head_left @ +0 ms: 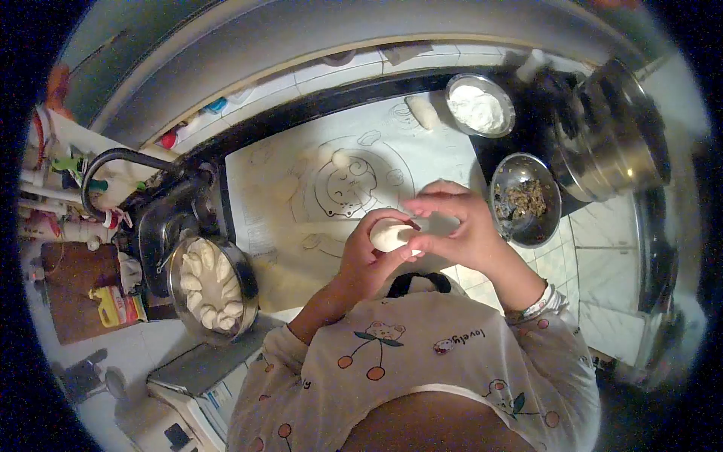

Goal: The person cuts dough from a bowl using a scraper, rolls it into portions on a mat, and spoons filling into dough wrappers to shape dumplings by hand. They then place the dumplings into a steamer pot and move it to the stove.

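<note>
My left hand (363, 255) cups a white dumpling (390, 235) in front of my chest, its fingers curled around the dough. On the dumpling's right side lies the thumb of my right hand (456, 226), and that hand's curved forefinger is close above it. Below both hands, a pale mat (263, 162) with a cartoon drawing carries a small dough ball (340, 158) and a dough roll (423, 113). Several shaped dumplings (207, 279) form a ring in a round metal pan (252, 282) at the left. Whether the held dumpling is fully closed is hidden by my fingers.
At the right stand a metal bowl (557, 207) of dark chopped filling (527, 202) and a bowl of white flour (480, 105). A large stacked metal steamer (614, 143) is beyond them. A sink (154, 226) with a black faucet (120, 154) lies left of the mat.
</note>
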Demonstrator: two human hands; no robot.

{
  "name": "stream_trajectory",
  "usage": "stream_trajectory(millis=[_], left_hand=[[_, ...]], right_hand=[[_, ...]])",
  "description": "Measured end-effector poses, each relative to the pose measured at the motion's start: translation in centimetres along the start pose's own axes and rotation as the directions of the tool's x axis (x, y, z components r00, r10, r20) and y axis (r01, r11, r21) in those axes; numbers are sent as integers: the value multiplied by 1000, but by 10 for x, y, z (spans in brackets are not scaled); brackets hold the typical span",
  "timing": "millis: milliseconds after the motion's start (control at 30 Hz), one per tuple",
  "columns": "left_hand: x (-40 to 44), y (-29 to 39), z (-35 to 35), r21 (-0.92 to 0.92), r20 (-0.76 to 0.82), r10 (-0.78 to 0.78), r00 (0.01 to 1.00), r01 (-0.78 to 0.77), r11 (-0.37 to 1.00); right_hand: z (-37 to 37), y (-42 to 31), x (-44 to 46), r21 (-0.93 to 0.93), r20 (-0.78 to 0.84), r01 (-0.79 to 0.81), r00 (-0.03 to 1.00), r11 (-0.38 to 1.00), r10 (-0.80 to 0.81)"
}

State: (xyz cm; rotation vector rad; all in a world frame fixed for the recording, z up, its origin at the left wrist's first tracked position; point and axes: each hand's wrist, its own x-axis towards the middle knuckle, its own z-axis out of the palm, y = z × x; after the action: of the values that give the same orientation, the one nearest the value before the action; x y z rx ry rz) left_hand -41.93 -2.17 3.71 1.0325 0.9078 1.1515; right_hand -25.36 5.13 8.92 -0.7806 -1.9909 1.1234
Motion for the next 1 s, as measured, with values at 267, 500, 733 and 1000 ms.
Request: stream_trajectory(millis=[267,500,733,1000], left_hand=[[-20,-4,-17,-97,-121,158,980,-170,981],[-35,-9,-33,-154,-127,190,974,-209,966],[-49,-6,-42,-269,-89,210,974,-226,936],[-68,-4,-56,-222,-82,173,981,-188,957]], right_hand=[[30,16,-20,99,-24,-35,999,994,38],[53,-1,-21,131,-76,-142,985,981,152],[75,-12,-25,86,-130,-85,987,993,96],[96,-32,-24,15,-166,-47,985,999,49]])
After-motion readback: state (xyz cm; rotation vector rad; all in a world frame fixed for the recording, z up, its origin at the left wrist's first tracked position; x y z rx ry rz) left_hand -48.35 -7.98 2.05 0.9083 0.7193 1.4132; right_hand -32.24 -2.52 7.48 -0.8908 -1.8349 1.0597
